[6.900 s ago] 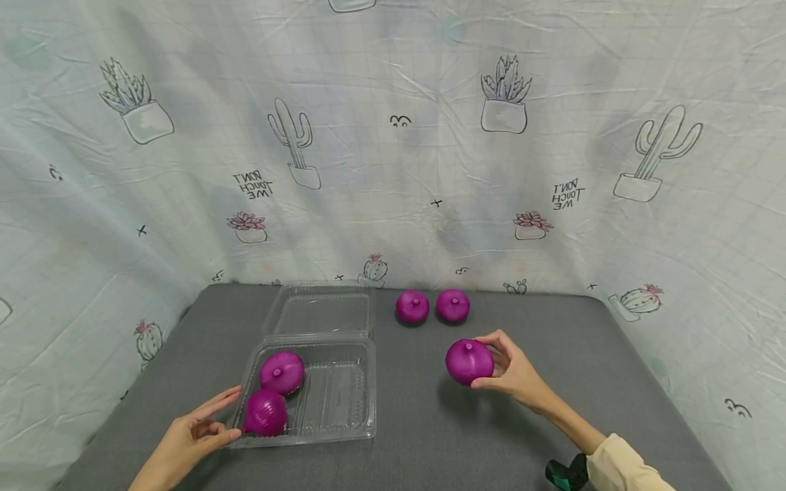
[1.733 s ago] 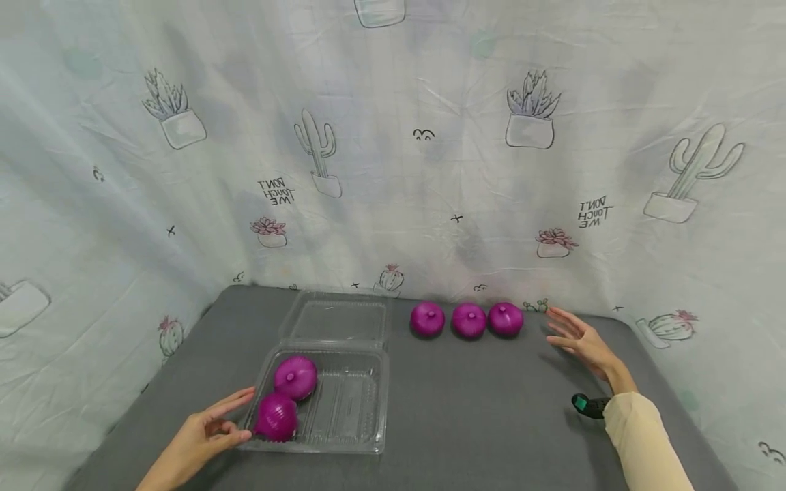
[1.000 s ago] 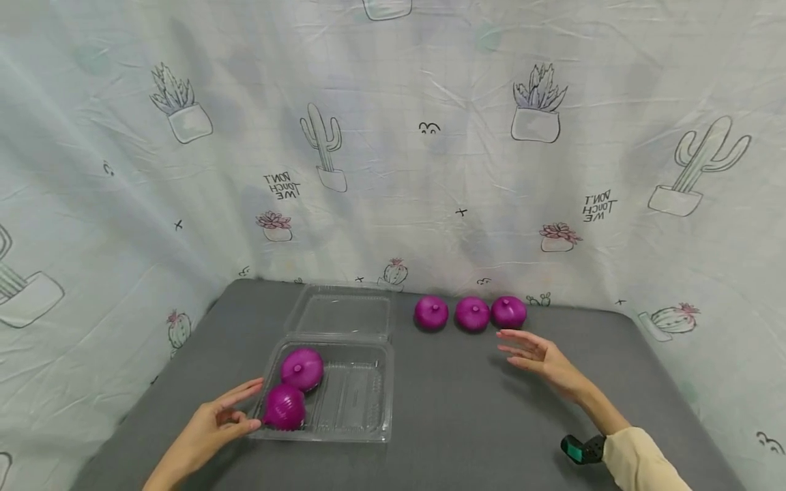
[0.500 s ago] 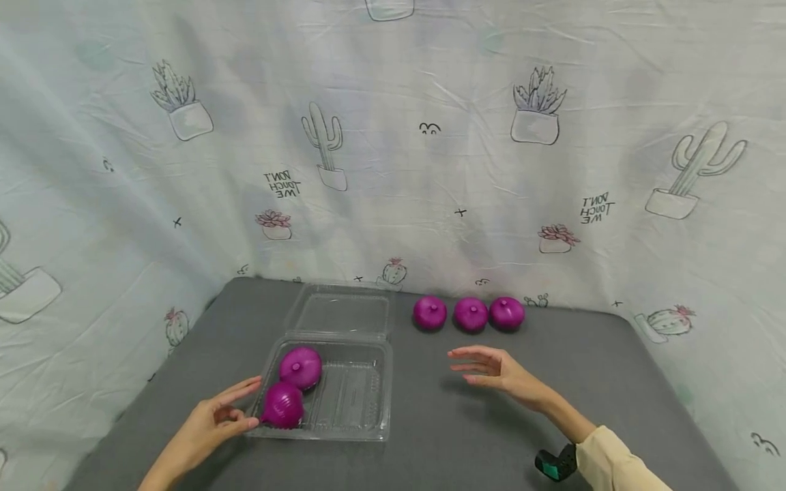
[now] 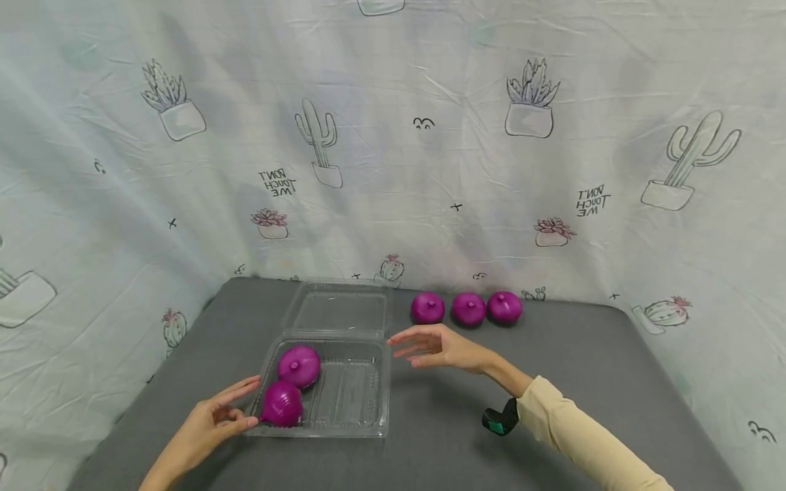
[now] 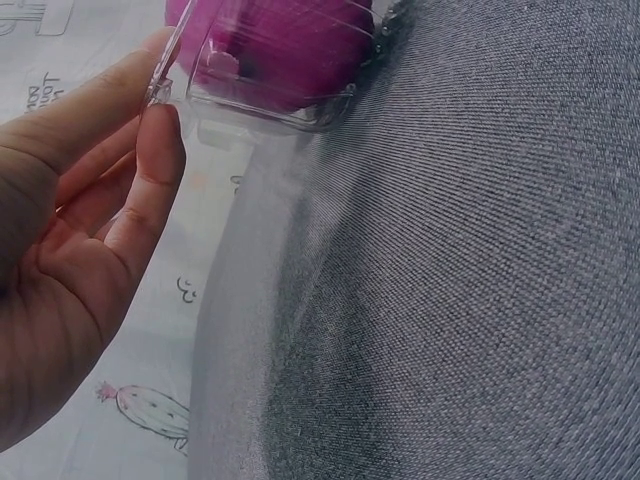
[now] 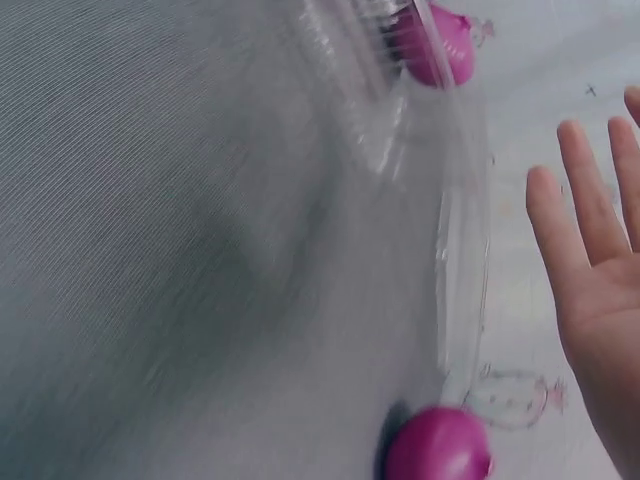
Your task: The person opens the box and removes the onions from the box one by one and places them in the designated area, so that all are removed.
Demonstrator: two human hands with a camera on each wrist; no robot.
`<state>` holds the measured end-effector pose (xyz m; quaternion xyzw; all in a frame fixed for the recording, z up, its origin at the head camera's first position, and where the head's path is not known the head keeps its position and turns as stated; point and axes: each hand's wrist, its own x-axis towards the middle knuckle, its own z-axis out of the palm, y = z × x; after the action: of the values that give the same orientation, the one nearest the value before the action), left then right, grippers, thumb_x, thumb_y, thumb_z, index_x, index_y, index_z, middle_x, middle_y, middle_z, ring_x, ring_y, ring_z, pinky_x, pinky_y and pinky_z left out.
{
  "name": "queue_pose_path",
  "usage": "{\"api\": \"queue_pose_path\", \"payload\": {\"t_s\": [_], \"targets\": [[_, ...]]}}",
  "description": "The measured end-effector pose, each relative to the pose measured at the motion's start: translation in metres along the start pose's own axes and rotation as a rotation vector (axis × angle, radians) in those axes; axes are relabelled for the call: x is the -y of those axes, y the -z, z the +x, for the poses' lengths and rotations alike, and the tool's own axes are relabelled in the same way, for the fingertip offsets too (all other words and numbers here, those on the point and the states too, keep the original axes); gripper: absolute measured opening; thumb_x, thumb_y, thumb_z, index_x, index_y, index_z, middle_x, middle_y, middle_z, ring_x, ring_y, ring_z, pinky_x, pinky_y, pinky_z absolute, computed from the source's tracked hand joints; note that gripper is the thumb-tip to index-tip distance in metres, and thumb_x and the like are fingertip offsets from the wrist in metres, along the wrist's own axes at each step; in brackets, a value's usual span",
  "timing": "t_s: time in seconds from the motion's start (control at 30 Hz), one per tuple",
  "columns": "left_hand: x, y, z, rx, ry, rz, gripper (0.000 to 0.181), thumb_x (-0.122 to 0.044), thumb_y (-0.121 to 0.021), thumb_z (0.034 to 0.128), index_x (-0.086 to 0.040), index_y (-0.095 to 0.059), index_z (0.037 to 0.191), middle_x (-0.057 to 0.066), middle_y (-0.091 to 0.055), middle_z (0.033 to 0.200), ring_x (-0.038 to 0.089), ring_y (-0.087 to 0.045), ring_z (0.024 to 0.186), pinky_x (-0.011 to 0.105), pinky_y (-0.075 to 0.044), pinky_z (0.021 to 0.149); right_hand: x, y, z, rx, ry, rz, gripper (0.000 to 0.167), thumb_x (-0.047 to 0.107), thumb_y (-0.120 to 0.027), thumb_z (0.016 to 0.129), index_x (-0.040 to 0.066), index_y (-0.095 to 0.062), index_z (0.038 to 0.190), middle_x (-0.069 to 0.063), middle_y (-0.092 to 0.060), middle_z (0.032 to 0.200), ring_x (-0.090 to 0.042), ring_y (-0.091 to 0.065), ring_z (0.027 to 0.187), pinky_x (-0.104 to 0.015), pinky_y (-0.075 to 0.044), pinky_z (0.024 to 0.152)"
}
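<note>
My left hand [image 5: 205, 426] pinches the rim of the clear plastic container [image 5: 383, 392] at its left wall, near the front corner. The left wrist view shows the rim between my thumb and index finger; the other fingers bend loosely below them.

My right hand [image 5: 439, 348] holds nothing. Its fingers are extended and slightly apart, raised above the grey table [image 5: 442, 443], with the fingertips near the container's right rear corner. From the head view I cannot tell whether they touch the rim; the right wrist view shows them spread in front of the backdrop.

The container lies flat, its lid [image 5: 340, 314] folded back behind the base. Two purple onion-shaped items occupy the left part of the base. The rear item [image 5: 299, 366] presents its stem nub toward me. The front item [image 5: 282, 404] lies on its side with its tip toward my left hand, and the two appear to touch.

Three matching items form a row at the rear of the table, right of the lid: left [image 5: 427, 308], middle [image 5: 469, 309] and right [image 5: 505, 308]. The middle and right units sit closer together.

A black device [image 5: 500, 418] with a green patch is positioned at my right wrist, beside the cream sleeve [image 5: 577, 426]. A pale cactus-print curtain [image 5: 368, 143] hangs behind the table.
</note>
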<state>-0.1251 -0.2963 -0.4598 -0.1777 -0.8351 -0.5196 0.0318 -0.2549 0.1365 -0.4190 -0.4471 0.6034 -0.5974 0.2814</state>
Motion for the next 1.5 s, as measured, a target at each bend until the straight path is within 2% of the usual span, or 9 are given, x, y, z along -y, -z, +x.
{"api": "queue_pose_path", "payload": {"t_s": [0.2, 0.4, 0.67, 0.9, 1.0, 1.17, 1.37, 1.43, 1.5], "targets": [[-0.002, 0.001, 0.003, 0.009, 0.013, 0.005, 0.051, 0.0, -0.071, 0.084, 0.013, -0.051, 0.129, -0.009, -0.053, 0.135, 0.01, -0.058, 0.063, 0.027, -0.049, 0.056, -0.004, -0.008, 0.035, 0.168, -0.042, 0.103, 0.052, -0.002, -0.059, 0.093, -0.005, -0.041, 0.141, -0.019, -0.042, 0.145, -0.046, -0.04, 0.129, -0.063, -0.031, 0.099], [-0.003, 0.004, 0.005, 0.01, 0.002, 0.017, 0.051, -0.001, -0.071, 0.0838, 0.014, -0.052, 0.129, -0.007, -0.054, 0.135, 0.01, -0.058, 0.063, 0.027, -0.049, 0.056, 0.002, -0.016, 0.079, 0.306, -0.093, 0.145, 0.055, -0.009, -0.055, 0.092, -0.009, -0.034, 0.143, -0.022, -0.036, 0.148, -0.039, -0.04, 0.132, -0.047, -0.038, 0.102], [-0.001, 0.001, 0.007, 0.049, 0.04, -0.049, 0.053, -0.001, -0.069, 0.086, 0.015, -0.047, 0.132, -0.027, -0.047, 0.132, 0.009, -0.057, 0.064, 0.027, -0.048, 0.057, -0.001, -0.027, 0.142, 0.383, -0.181, 0.087, 0.051, -0.014, -0.055, 0.091, -0.011, -0.04, 0.139, -0.02, -0.04, 0.146, -0.031, -0.045, 0.13, -0.043, -0.042, 0.099], [-0.001, -0.003, 0.005, 0.026, 0.047, -0.042, 0.052, -0.002, -0.07, 0.0851, 0.012, -0.05, 0.131, -0.006, -0.053, 0.136, 0.008, -0.057, 0.064, 0.027, -0.049, 0.057, -0.015, -0.044, 0.186, 0.398, -0.227, 0.076, 0.048, -0.014, -0.056, 0.089, -0.011, -0.045, 0.136, -0.021, -0.046, 0.141, -0.033, -0.047, 0.127, -0.035, -0.045, 0.096], [0.0, -0.003, 0.004, 0.026, 0.043, -0.039, 0.051, -0.002, -0.07, 0.085, 0.01, -0.052, 0.132, -0.003, -0.053, 0.137, 0.008, -0.058, 0.064, 0.027, -0.05, 0.058, -0.019, -0.049, 0.194, 0.414, -0.26, 0.072, 0.048, -0.013, -0.056, 0.09, -0.01, -0.045, 0.137, -0.022, -0.047, 0.14, -0.034, -0.048, 0.126, -0.032, -0.044, 0.097], [0.001, -0.002, 0.003, 0.042, 0.047, -0.043, 0.052, -0.003, -0.069, 0.0859, 0.013, -0.049, 0.131, -0.01, -0.052, 0.137, 0.009, -0.059, 0.065, 0.028, -0.051, 0.06, -0.023, -0.051, 0.197, 0.432, -0.312, 0.093, 0.046, -0.01, -0.049, 0.095, -0.009, -0.041, 0.14, -0.026, -0.043, 0.141, -0.029, -0.051, 0.124, -0.03, -0.04, 0.1], [-0.002, 0.003, 0.001, 0.024, 0.053, -0.022, 0.052, -0.001, -0.069, 0.0861, 0.008, -0.05, 0.134, -0.014, -0.051, 0.136, 0.011, -0.059, 0.064, 0.028, -0.051, 0.059, -0.018, -0.05, 0.2, 0.335, -0.248, 0.042, 0.04, 0.002, -0.045, 0.1, -0.004, -0.044, 0.14, -0.017, -0.051, 0.139, -0.026, -0.053, 0.122, -0.03, -0.039, 0.102], [-0.003, 0.003, 0.002, 0.025, 0.048, -0.018, 0.052, -0.001, -0.069, 0.0858, 0.007, -0.05, 0.134, -0.016, -0.051, 0.135, 0.011, -0.058, 0.064, 0.028, -0.05, 0.059, -0.018, -0.048, 0.2, 0.311, -0.261, 0.024, 0.041, 0.008, -0.044, 0.101, 0.0, -0.044, 0.141, -0.012, -0.056, 0.134, -0.024, -0.059, 0.112, -0.03, -0.043, 0.097], [-0.003, 0.003, 0.002, 0.027, 0.037, -0.018, 0.052, 0.0, -0.068, 0.0857, 0.005, -0.051, 0.135, -0.013, -0.052, 0.135, 0.011, -0.058, 0.064, 0.028, -0.05, 0.058, -0.017, -0.046, 0.197, 0.283, -0.285, -0.006, 0.042, 0.014, -0.043, 0.102, 0.002, -0.045, 0.142, -0.009, -0.063, 0.121, -0.02, -0.064, 0.088, -0.029, -0.05, 0.081]]}}
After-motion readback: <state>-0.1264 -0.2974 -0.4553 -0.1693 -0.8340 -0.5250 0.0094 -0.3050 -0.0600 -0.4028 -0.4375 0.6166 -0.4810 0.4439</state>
